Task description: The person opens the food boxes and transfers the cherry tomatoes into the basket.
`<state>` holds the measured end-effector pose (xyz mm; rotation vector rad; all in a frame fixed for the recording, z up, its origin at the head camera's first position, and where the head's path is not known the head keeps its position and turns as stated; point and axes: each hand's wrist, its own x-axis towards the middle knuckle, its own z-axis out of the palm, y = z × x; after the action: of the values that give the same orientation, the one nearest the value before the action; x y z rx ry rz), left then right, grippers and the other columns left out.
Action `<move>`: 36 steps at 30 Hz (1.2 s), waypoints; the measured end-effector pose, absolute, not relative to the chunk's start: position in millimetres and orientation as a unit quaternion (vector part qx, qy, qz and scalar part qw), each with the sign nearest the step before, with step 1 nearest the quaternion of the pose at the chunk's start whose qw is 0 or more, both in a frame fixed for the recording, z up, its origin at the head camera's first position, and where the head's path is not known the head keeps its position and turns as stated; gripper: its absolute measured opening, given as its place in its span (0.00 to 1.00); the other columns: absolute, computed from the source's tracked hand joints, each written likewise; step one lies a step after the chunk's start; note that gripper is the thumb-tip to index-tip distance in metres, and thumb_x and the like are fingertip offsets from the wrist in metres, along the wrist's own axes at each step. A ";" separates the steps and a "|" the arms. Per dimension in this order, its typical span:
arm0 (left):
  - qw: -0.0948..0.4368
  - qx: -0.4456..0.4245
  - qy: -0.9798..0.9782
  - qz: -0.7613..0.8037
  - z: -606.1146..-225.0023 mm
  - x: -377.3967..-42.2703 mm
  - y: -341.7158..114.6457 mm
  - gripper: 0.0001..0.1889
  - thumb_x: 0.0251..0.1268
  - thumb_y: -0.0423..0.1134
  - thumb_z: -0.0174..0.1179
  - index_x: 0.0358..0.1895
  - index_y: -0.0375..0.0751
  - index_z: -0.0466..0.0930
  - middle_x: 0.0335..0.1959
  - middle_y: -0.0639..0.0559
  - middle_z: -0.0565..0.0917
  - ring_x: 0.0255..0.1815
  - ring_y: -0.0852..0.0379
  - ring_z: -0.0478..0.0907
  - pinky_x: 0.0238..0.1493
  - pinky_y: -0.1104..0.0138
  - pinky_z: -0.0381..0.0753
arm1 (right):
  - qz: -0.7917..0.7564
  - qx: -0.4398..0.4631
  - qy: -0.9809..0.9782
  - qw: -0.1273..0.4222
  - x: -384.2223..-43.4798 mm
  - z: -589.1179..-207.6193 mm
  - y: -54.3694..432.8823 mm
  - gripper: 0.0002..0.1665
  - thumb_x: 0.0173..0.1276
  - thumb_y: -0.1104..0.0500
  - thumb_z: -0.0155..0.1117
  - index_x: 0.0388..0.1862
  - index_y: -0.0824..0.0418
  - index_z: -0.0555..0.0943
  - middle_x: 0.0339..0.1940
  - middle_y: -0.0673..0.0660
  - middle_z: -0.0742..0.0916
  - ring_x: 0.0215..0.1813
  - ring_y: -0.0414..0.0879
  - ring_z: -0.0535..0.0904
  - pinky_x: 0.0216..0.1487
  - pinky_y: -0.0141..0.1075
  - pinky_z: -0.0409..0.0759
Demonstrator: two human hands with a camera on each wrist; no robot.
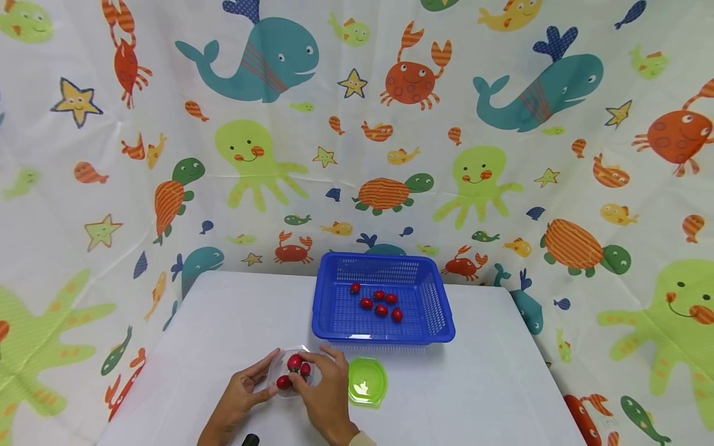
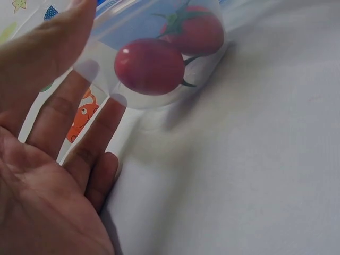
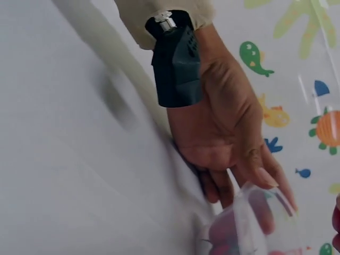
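Observation:
A clear plastic tub (image 1: 272,375) stands on the white table, with my left hand (image 1: 240,391) holding its left side between thumb and fingers. In the left wrist view, two red cherry tomatoes (image 2: 150,66) with green stems show through its wall. My right hand (image 1: 329,387) reaches over the tub from the right. Its thumb and index finger pinch another cherry tomato (image 1: 294,362) over the opening. The right wrist view shows the left hand (image 3: 223,117) at the tub (image 3: 244,223), and a sliver of red (image 3: 337,223) at the right edge.
Behind the hands stands a blue perforated basket (image 1: 383,338) with several cherry tomatoes (image 1: 381,310) spread on its floor. A green lid (image 1: 367,382) lies just right of the right hand. A curtain (image 1: 357,136) printed with sea animals surrounds the table (image 1: 491,371).

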<state>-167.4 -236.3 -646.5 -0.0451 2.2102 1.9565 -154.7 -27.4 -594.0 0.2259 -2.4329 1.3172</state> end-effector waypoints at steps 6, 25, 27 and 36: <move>0.093 -0.013 0.747 0.658 -648.3 -168.4 -236.0 0.37 0.67 0.36 0.74 0.79 0.46 0.71 0.80 0.55 0.72 0.67 0.89 0.69 0.64 0.87 0.68 | 0.482 0.086 -0.854 0.178 -157.6 -580.1 -18.9 0.23 0.59 0.53 0.85 0.54 0.43 0.91 0.51 0.35 0.92 0.71 0.47 0.79 0.72 0.59 0.73; 0.097 -0.017 0.739 0.667 -645.1 -168.3 -235.4 0.37 0.66 0.35 0.74 0.79 0.45 0.72 0.80 0.52 0.72 0.66 0.88 0.70 0.66 0.83 0.69 | 0.472 0.096 -0.842 0.243 -185.5 -545.7 12.7 0.25 0.62 0.52 0.84 0.59 0.47 0.90 0.53 0.44 0.93 0.71 0.50 0.78 0.69 0.62 0.76; 0.097 -0.017 0.737 0.669 -645.6 -168.1 -235.4 0.37 0.66 0.35 0.74 0.79 0.45 0.72 0.80 0.51 0.72 0.65 0.88 0.70 0.66 0.84 0.68 | 0.476 0.096 -0.839 0.247 -190.3 -542.6 17.6 0.25 0.62 0.52 0.84 0.59 0.46 0.90 0.54 0.45 0.93 0.71 0.50 0.78 0.69 0.63 0.76; 0.099 -0.021 0.731 0.675 -650.7 -167.7 -237.3 0.38 0.65 0.34 0.74 0.79 0.45 0.71 0.79 0.54 0.73 0.66 0.88 0.70 0.64 0.87 0.67 | 0.484 0.098 -0.825 0.275 -212.1 -531.1 39.1 0.25 0.62 0.53 0.84 0.59 0.48 0.90 0.54 0.46 0.93 0.72 0.52 0.76 0.68 0.63 0.75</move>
<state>-167.7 -237.3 -650.7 -0.0631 2.1630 1.9952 -212.1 39.1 -531.1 0.2648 -2.2173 1.3022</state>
